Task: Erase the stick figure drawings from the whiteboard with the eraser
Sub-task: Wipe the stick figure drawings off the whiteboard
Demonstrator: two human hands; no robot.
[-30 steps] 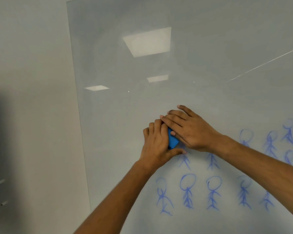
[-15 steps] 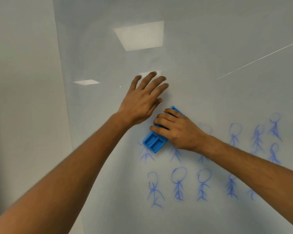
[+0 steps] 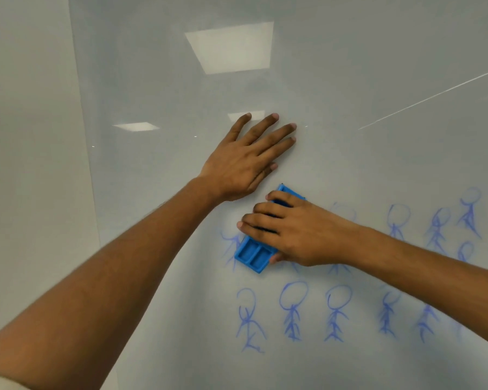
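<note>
Eraser [image 3: 254, 253], blue and tilted, lies flat against the whiteboard [image 3: 350, 136] under my right hand [image 3: 299, 235], whose fingers [image 3: 261, 220] press down across its back with the thumb at its lower edge. It sits over the upper row of blue stick figures [image 3: 292, 311], partly covering the leftmost one. My left hand [image 3: 244, 164] rests flat on the bare board just above the eraser, fingers spread and holding nothing. Ceiling lights [image 3: 231, 46] reflect in the glossy board.
</note>
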